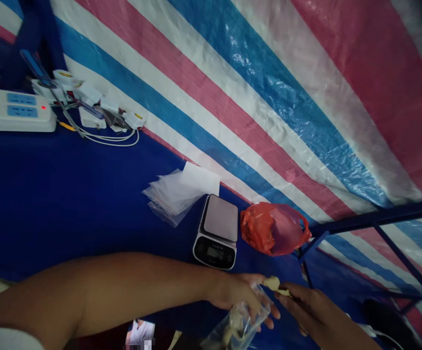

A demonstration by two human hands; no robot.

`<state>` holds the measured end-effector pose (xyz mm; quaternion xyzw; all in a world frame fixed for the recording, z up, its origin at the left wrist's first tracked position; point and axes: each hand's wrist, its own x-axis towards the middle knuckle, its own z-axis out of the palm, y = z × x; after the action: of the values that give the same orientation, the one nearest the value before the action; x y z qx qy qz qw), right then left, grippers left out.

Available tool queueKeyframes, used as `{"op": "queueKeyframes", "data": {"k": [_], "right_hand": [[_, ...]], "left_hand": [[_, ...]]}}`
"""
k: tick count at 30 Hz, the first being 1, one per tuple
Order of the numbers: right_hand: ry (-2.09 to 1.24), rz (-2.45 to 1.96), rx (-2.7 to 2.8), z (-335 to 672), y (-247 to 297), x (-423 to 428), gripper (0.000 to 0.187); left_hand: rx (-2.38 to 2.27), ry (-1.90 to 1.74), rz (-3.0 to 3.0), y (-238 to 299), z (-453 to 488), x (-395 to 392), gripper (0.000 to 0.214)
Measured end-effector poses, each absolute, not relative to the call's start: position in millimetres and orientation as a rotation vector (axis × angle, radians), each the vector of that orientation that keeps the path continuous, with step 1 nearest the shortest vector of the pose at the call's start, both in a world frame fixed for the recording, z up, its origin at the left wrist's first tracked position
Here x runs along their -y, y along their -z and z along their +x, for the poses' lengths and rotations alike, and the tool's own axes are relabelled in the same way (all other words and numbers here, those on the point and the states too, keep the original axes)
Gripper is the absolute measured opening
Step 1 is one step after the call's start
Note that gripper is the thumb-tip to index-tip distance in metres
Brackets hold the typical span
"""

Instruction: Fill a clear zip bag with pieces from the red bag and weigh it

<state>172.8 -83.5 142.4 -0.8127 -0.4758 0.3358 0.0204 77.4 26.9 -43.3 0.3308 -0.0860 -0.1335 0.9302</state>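
Observation:
My left hand (242,296) reaches across the blue table and holds a small clear plastic bag (236,324) with pale pieces inside, its mouth turned toward my right hand. My right hand (307,306) pinches a pale yellowish piece (274,284) just above the bag's mouth. Both hands are at the bottom edge of the view, in front of a small digital scale (217,231) with a bare steel plate.
A red plastic bag (272,228) lies right of the scale. A stack of clear bags (178,192) lies behind it. A white power strip (14,109) and chargers with cables (94,109) sit far left. A striped tarp (269,97) hangs behind; a blue metal frame (378,216) stands right.

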Motion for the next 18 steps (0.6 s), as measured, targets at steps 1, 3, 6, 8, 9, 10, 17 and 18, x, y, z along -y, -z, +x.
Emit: {"op": "queueKeyframes", "data": {"k": [1,3,6,8,9,10,17,18], "right_hand": [[-1.024,-2.521,1.456,176,-141,83,0.047],[-0.897,-2.491,1.379,187,-134,86,0.047],[-0.603,-2.394,1.137,201,-108,102,0.054],[-0.545,-2.33,0.952,205,-79,117,0.061],[-0.577,-2.306,0.894,204,-62,124,0.064],[-0.623,-2.297,0.85,202,-45,130,0.067],[-0.14,-2.469,0.909,181,25,133,0.067],[-0.061,-2.507,0.916,179,25,132,0.068]], "left_hand": [[0.179,0.261,0.67,43,77,-27,0.083],[0.187,0.214,0.668,32,74,-31,0.08],[0.223,0.083,0.838,-13,64,-53,0.068],[0.365,-0.077,1.132,-56,55,-75,0.07],[0.419,-0.217,1.333,-75,51,-86,0.071],[0.445,-0.327,1.618,-91,48,-97,0.071],[0.054,-0.447,2.743,-60,49,-110,0.07],[0.145,-0.485,2.73,-50,49,-99,0.077]]}}
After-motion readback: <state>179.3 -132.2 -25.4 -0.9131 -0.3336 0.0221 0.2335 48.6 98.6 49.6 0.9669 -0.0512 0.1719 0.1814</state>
